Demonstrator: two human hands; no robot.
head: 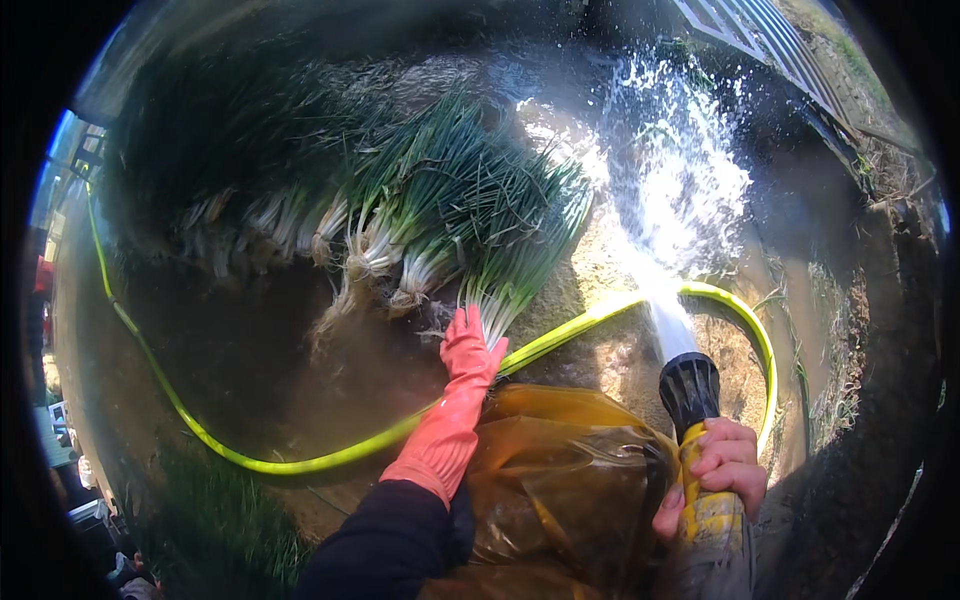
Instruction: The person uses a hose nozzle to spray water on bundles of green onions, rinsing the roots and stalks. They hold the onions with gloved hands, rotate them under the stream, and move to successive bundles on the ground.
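Note:
My left hand wears a coral-pink rubber glove. Its fingers and thumb close around the white root end of a bunch of green onions, whose leaves spread up and to the right. Bare, my right hand grips a yellow hose nozzle with a black fluted head. A strong jet of water leaves the nozzle and bursts into white spray ahead, right of the leaves. More green onions lie beside the held bunch, their roots towards me; those farther left are in blurred shade.
A yellow-green hose curves across the wet, muddy ground and loops beneath the jet. A translucent amber apron covers my front. Slatted metal stands at upper right. Green leaves lie at lower left.

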